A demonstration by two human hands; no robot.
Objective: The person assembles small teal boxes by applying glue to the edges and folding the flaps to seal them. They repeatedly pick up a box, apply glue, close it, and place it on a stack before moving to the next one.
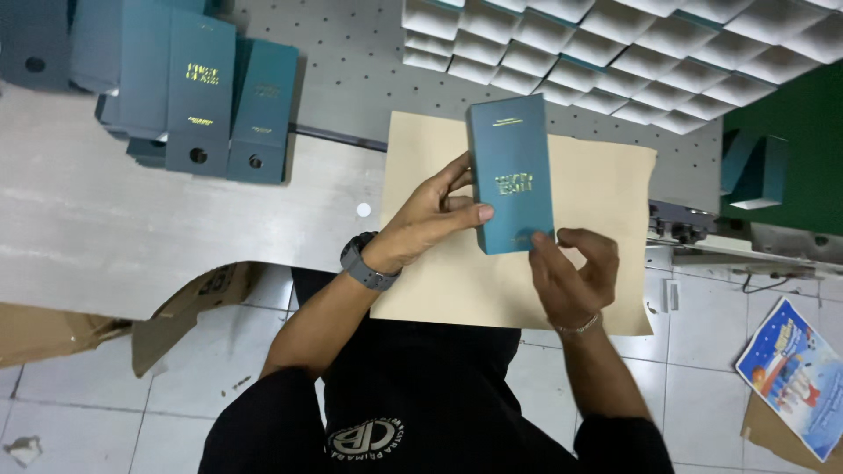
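At ten o'clock, teal sleeves (206, 96) stand bunched on the grey table (114, 228). Toward centre, the left hand (435, 219), watch on its wrist, curls round the left edge of a slim teal box (512, 171), thumb pressed on its face. The box hovers over a tan paper sheet (606, 184). At four o'clock, the right hand (569, 270) pinches its bottom corner, fingers half closed. White box trays (615, 53) fill one o'clock.

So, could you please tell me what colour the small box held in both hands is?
The box is teal blue with small gold lettering, clearest in the head view.
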